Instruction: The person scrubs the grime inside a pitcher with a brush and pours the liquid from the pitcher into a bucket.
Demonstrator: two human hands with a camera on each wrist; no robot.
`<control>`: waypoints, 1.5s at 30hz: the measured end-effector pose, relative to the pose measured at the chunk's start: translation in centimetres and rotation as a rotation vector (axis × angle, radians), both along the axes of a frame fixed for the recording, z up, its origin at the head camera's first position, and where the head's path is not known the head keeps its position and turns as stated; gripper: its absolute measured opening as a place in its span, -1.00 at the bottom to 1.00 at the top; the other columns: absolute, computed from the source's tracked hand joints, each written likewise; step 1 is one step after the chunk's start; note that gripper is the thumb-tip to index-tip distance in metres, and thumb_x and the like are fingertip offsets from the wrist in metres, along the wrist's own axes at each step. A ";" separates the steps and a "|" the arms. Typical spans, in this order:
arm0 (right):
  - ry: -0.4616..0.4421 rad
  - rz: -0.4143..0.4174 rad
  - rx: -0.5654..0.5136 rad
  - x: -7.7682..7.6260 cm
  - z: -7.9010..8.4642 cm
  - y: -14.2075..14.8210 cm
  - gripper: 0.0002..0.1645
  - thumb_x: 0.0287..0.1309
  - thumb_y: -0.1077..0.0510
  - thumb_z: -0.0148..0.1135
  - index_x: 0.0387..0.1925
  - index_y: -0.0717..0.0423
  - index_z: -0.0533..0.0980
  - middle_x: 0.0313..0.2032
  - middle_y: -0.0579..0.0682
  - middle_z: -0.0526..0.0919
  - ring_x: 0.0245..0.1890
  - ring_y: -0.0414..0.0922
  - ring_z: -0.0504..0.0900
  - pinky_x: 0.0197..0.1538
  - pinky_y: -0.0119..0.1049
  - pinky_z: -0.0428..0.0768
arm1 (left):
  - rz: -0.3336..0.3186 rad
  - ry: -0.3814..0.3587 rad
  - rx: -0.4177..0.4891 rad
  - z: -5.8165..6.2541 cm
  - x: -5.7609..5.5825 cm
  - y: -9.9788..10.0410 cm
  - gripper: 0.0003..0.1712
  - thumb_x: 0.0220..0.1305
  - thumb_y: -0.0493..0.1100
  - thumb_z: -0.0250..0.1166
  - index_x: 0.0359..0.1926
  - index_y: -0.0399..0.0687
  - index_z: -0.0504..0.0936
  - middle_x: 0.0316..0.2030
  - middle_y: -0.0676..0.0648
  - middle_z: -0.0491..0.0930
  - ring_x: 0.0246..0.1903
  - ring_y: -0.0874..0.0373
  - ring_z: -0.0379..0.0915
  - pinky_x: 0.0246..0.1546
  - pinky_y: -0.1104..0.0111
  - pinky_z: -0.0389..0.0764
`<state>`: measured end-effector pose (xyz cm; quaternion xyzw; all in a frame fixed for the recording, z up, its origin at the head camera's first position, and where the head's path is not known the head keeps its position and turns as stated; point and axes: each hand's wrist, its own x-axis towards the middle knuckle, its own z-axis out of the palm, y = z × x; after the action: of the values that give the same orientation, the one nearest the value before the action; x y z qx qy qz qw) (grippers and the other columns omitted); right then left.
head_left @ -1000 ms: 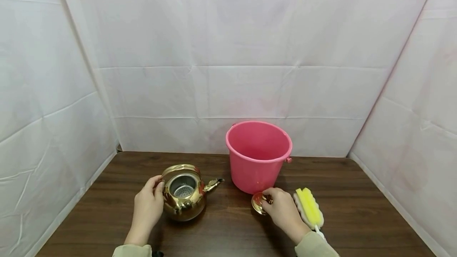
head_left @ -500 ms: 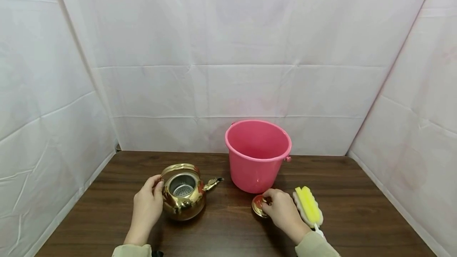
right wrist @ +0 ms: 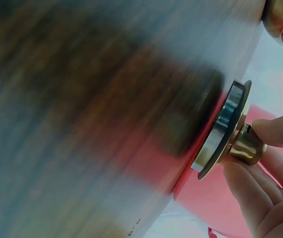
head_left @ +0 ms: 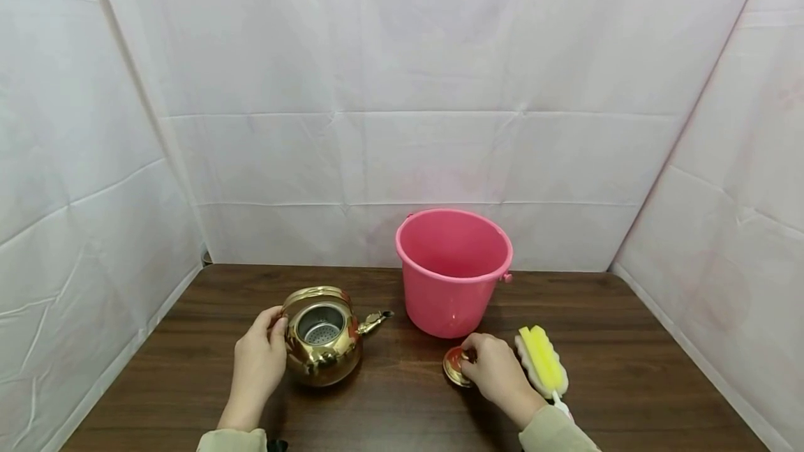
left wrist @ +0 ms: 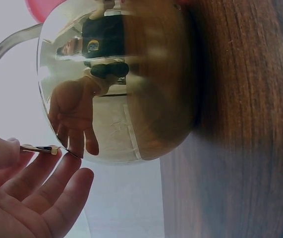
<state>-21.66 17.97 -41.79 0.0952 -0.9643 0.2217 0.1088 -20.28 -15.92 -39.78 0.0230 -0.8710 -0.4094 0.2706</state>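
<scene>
A gold kettle point(head_left: 323, 361) stands uncovered on the left part of the table, its steel strainer point(head_left: 322, 333) showing inside the mouth and its spout pointing right. My left hand point(head_left: 260, 361) pinches the base of the kettle's arched handle point(left wrist: 1, 49) between thumb and fingers, as the left wrist view shows. In front of the bucket, my right hand point(head_left: 497, 372) holds the kettle lid point(head_left: 453, 367) by its knob point(right wrist: 248, 145). The lid is level and close to the tabletop; whether it touches the wood I cannot tell.
Behind the lid stands a pink bucket point(head_left: 449, 305). To the right of my right hand lies a yellow and white sponge brush point(head_left: 544, 361) with a white handle. White cloth point(head_left: 402, 89) encloses the brown wooden table point(head_left: 615, 340) at the back and sides.
The lid, tilted one second ago, has come down a little and levelled out in my right hand. My left hand and the kettle keep their place.
</scene>
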 end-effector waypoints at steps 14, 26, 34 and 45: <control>-0.034 0.021 0.011 0.1 -0.2 0.0 -0.83 -0.12 0.26 0.39 -0.39 0.14 0.59 -0.44 -0.07 0.64 -0.45 -0.24 0.51 -0.42 -0.31 0.48 | -0.006 -0.010 0.000 0.1 0.2 0.0 -0.69 0.39 -0.28 0.05 0.06 -0.36 0.50 -0.11 -0.40 0.61 -0.11 -0.29 0.56 -0.14 -0.08 0.53; -0.026 0.005 0.053 0.1 0.0 -0.3 -0.68 -0.10 0.13 0.43 -0.25 0.16 0.61 -0.34 -0.02 0.67 -0.36 -0.15 0.60 -0.32 -0.20 0.56 | 0.000 -0.028 0.003 0.2 0.2 0.0 -0.68 0.40 -0.25 0.04 0.08 -0.34 0.49 -0.09 -0.38 0.61 -0.09 -0.28 0.56 -0.12 -0.08 0.52; -0.021 -0.012 0.065 0.5 0.4 -1.1 -0.47 0.01 -0.05 0.36 -0.02 0.17 0.58 -0.07 0.05 0.67 -0.11 -0.01 0.66 -0.12 -0.05 0.61 | -0.001 -0.018 0.007 0.1 0.1 -0.1 -0.69 0.39 -0.27 0.05 0.06 -0.35 0.50 -0.10 -0.38 0.62 -0.10 -0.27 0.56 -0.12 -0.08 0.53; -0.027 0.020 0.046 1.0 0.7 -2.0 -0.40 0.08 -0.06 0.30 0.09 0.21 0.52 0.09 0.10 0.59 0.07 0.02 0.59 0.04 0.00 0.56 | 0.003 -0.022 0.007 0.0 0.0 -0.1 -0.69 0.39 -0.27 0.05 0.06 -0.34 0.50 -0.10 -0.36 0.62 -0.10 -0.27 0.56 -0.12 -0.07 0.53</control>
<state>-20.65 15.94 -41.06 0.1044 -0.9695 0.2019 0.0916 -20.29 -15.97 -39.81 0.0296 -0.8723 -0.4119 0.2616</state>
